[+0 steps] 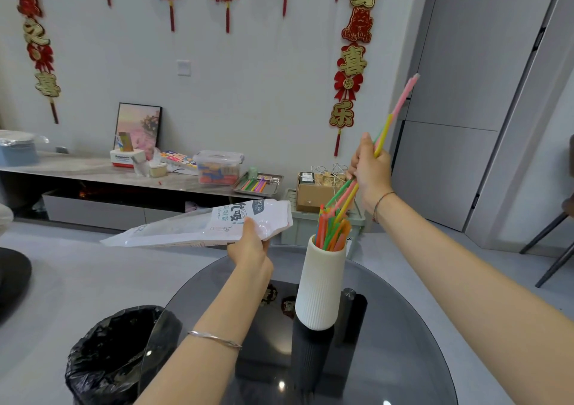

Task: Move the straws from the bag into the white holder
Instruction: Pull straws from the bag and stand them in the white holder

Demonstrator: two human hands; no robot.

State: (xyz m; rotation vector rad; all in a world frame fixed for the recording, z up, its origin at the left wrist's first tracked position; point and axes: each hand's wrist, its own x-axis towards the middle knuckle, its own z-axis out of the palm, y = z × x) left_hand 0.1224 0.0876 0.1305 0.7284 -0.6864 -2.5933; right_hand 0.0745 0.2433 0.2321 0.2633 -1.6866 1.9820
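Presently, right hand (371, 171) grips thin coloured plastic straws (385, 131) above ribbed white ceramic holder (320, 292); left hand (250, 249) pinches flat white plastic bag (198, 224). Next: lower bundle in.

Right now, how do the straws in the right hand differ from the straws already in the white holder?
The held straws are a thin bunch, tilted, gripped mid-length by the right hand, lower ends just above the rim. The straws in the white holder are many more, resting inside, only their tops showing. Both are mixed bright colours.
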